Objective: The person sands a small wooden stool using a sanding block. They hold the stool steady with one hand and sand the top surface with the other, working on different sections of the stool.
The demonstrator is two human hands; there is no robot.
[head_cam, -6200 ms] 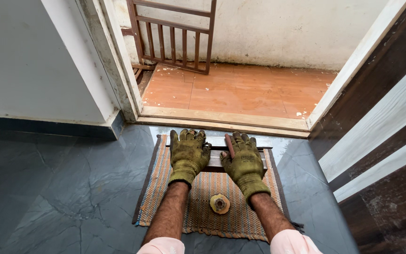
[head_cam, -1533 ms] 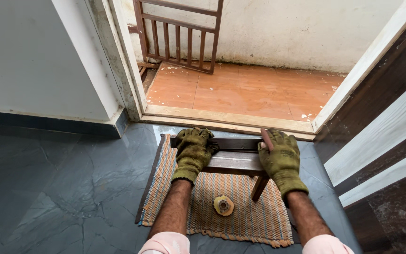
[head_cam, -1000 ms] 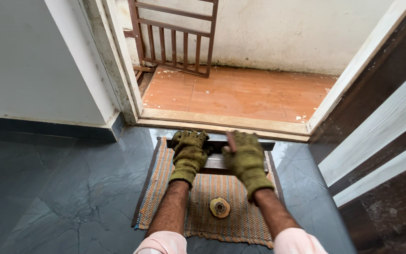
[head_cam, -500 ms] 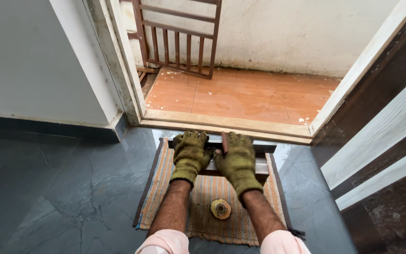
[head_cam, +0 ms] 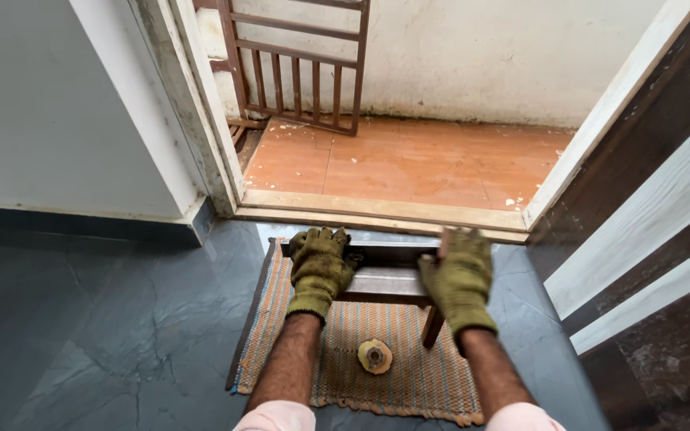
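Note:
Both my hands wear green work gloves. My left hand [head_cam: 319, 267] grips the left end of a dark wooden stool frame [head_cam: 385, 281] that lies on a striped woven doormat [head_cam: 361, 367]. My right hand [head_cam: 461, 279] grips the frame's right end, by a leg that points down toward me. A small round tan roll [head_cam: 375, 356] rests on the mat between my forearms, just below the frame.
The mat lies on a dark grey tiled floor [head_cam: 105, 335] at an open doorway with a wooden threshold [head_cam: 377, 211]. Beyond is an orange tiled landing [head_cam: 409, 164] and a brown metal grille gate [head_cam: 297, 64]. A dark door with white bands [head_cam: 648, 239] stands at right.
My right hand has slid outward along the frame toward its right end. My left hand has stayed in place on the left end.

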